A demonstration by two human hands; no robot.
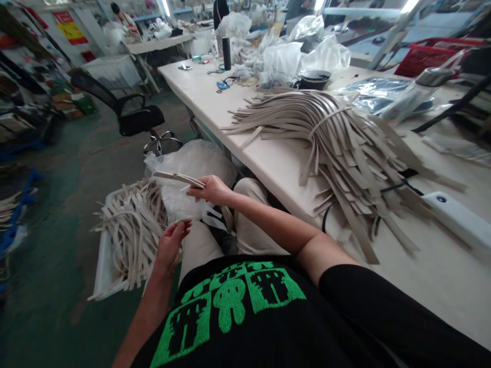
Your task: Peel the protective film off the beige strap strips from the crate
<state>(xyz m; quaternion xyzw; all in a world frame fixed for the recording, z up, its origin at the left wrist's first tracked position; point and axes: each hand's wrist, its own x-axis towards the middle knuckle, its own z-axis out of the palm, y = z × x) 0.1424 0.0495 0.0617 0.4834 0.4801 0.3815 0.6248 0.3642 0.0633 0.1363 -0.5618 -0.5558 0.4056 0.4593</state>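
My right hand (209,190) is closed around a few long, flat beige strips (178,177); they stick out to the left above my lap. My left hand (173,240) hovers lower, beside my knee, its fingers loosely bent and no strip plainly visible in it. On the floor to the left, a white plastic bin (103,266) is heaped with similar strips (132,230). A large bundle of beige strips (345,133) lies across the table (284,168) on my right, bound around its middle by a band of the same colour.
Clear plastic bags (284,61), a black bottle (226,53), glasses (231,80) and a dark pot (312,80) stand or lie farther along the table. A white device (458,214) rests at right. Beyond the bin are a plastic sack (199,158) and an office chair (140,120). Other people work behind.
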